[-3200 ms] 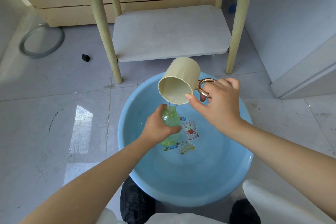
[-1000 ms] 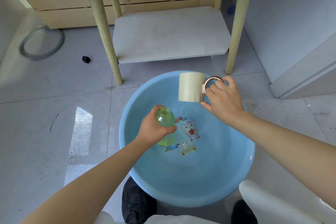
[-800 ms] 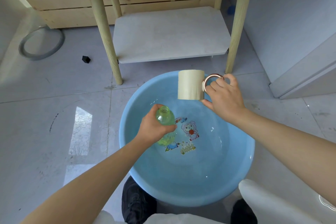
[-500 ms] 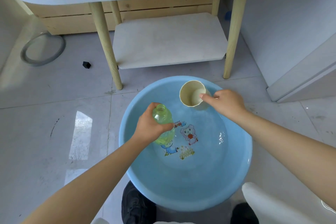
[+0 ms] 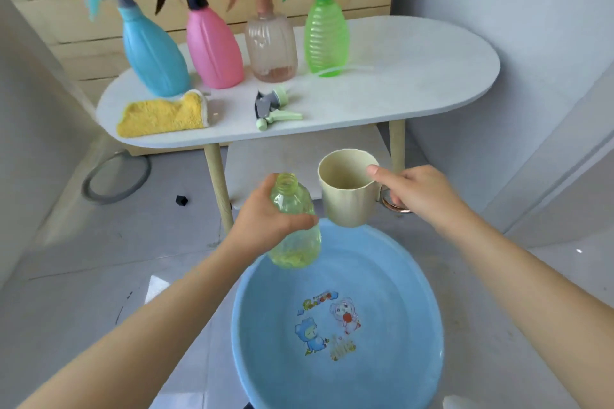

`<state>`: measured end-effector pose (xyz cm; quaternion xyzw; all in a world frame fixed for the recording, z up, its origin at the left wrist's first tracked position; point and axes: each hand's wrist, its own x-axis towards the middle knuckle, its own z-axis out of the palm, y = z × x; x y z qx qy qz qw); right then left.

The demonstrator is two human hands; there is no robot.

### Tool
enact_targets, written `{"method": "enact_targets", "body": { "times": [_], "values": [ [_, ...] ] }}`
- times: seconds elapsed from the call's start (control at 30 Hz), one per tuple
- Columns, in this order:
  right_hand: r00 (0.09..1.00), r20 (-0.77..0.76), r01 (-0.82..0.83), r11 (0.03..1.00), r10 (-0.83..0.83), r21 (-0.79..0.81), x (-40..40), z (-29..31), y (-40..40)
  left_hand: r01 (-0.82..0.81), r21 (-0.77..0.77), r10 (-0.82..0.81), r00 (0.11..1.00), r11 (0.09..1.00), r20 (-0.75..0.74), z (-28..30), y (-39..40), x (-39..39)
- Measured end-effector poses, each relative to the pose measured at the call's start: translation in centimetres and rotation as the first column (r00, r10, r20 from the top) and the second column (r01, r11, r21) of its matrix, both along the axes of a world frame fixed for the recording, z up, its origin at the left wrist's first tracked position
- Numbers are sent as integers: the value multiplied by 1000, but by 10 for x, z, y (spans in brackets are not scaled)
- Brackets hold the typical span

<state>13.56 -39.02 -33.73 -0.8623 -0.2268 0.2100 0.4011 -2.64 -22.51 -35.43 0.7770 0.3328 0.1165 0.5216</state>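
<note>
**A:** Start closest in. What's at the bottom?

**B:** A blue basin (image 5: 392, 279) on the floor, with cartoon stickers on its bottom. Its near rim runs out of view. Both forearms come in above it, one on each side.

**A:** And the hands?

**B:** The left hand (image 5: 265, 219) is wrapped around an uncapped green bottle (image 5: 295, 242). The bottle is nearly upright above the basin's far-left rim. The right hand (image 5: 415, 192) holds a beige cup (image 5: 349, 199), thumb on the lip and fingers curled at its copper ring handle (image 5: 395, 206). The cup is upright over the far rim.

**A:** Are bottle and cup touching?

**B:** No. They're just beside each other with a thin gap between.

**A:** How much room is there around them?

**B:** It's tight behind. A wooden table leg (image 5: 219, 189) stands right past the left hand, and the lower shelf (image 5: 265, 159) edge sits behind the bottle's mouth. Grey walls close in on the right. Floor tiles open out to the left, with a small black block (image 5: 181, 200) and a grey ring (image 5: 116, 181) farther off.

**A:** And above?

**B:** The white tabletop (image 5: 415, 76). Near its front edge lie a yellow cloth (image 5: 162, 114) and a loose spray head (image 5: 272, 108). Behind them stand four sprayers in a row: blue (image 5: 153, 53), pink (image 5: 212, 50), clear brown (image 5: 270, 50) and green (image 5: 325, 40). The widest open stretch runs right of the green one to the rounded end.
</note>
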Motion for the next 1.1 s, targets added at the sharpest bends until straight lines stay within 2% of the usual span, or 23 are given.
{"method": "enact_targets", "body": {
  "times": [0.2, 0.5, 0.67, 0.77, 0.87, 1.1],
  "values": [
    [996, 33, 80, 987, -85, 140, 29, 58, 13, -32, -25, 34, 996, 999, 86, 73, 6, 28],
    [963, -53, 271, 930, -266, 249, 72, 80, 34, -52, 33, 43, 976, 998, 212, 139, 19, 96],
    [933, -25, 354, 907, -358, 226, 97, 80, 39, -100, -6, 98, 966, 995, 239, 138, 25, 141],
    [933, -11, 354, 915, -359, 193, 107, 72, 45, -134, -31, 137, 963, 991, 231, 131, 27, 162],
    [946, -5, 320, 929, -325, 186, 111, 62, 51, -153, 16, 145, 963, 988, 228, 129, 31, 178],
    [936, 176, 287, 950, -305, 123, 109, 53, 61, -145, 72, 122, 959, 987, 257, 124, 35, 195]
  ]
}}
